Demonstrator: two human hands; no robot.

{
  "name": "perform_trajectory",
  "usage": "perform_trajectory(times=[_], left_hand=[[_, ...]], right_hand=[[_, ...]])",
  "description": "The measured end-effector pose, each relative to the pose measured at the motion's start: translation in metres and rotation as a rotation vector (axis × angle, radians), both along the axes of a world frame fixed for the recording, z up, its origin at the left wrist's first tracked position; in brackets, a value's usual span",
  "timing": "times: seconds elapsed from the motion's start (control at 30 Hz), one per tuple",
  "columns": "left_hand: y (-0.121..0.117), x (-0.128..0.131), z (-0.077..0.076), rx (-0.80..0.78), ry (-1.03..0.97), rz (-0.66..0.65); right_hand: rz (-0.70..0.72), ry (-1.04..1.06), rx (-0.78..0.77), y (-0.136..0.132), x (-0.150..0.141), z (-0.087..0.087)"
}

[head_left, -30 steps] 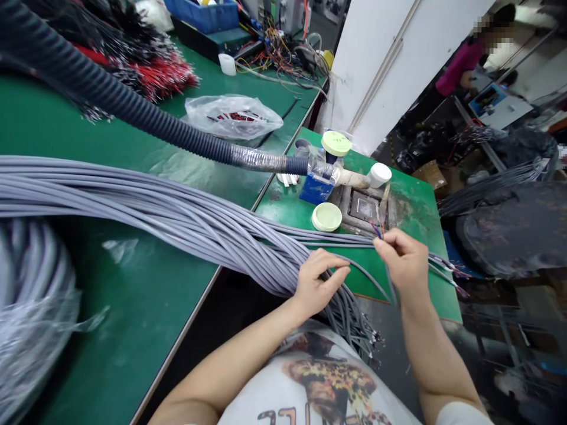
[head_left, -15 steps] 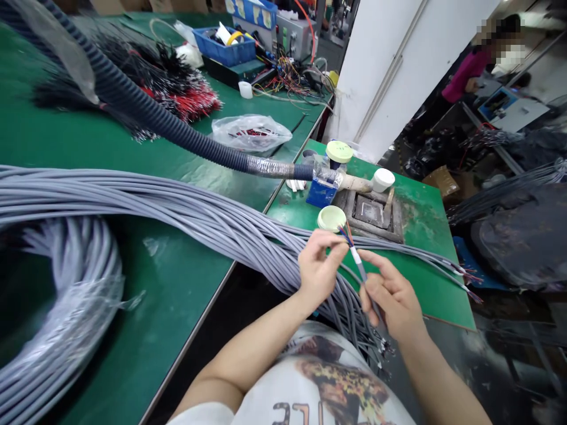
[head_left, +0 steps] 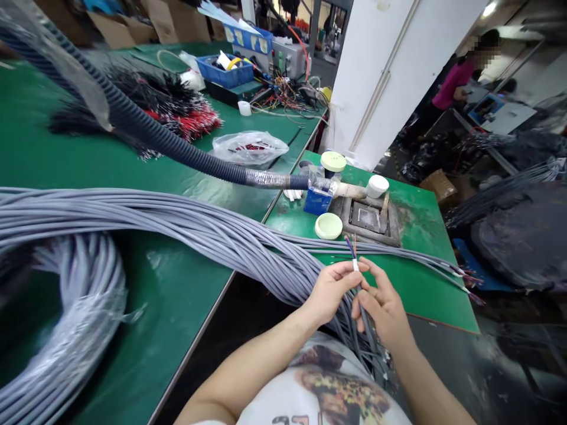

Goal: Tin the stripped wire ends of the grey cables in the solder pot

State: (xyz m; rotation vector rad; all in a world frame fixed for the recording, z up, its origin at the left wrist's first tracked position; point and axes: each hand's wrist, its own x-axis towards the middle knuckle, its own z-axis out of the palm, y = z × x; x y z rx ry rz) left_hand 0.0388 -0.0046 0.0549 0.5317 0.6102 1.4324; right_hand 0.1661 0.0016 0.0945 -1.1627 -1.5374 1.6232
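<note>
My left hand pinches the stripped end of one grey cable, whose thin coloured wires stick up above my fingertips. My right hand is closed round the same cable a little lower down, right beside the left hand. Both hands hover over the near edge of the small green table. A thick bundle of grey cables runs from the left across the big green bench and hangs down under my hands.
A corrugated black hose leads to a blue block and a metal pot, with pale round lids nearby. A plastic bag, red and black wire bunches, and a blue bin lie farther back. A person stands at far right.
My right hand came down from the metal pot toward my body. My left hand left the bundle and took the cable's stripped tip; both hands now grip it together.
</note>
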Motion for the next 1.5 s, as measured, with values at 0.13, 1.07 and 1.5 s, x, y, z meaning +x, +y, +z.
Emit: perform_trajectory(times=[0.13, 1.07, 1.5], left_hand=[[-0.007, -0.005, 0.001, -0.007, 0.100, 0.016], [-0.003, -0.018, -0.007, -0.116, -0.013, 0.069], [-0.003, -0.042, -0.018, 0.324, 1.070, 0.497]], right_hand=[[-0.001, -0.333, 0.505, 0.023, 0.013, 0.010], [0.337, -0.259, 1.195, 0.048, 0.012, -0.004], [0.060, -0.261, 1.162, 0.102, -0.018, 0.011]])
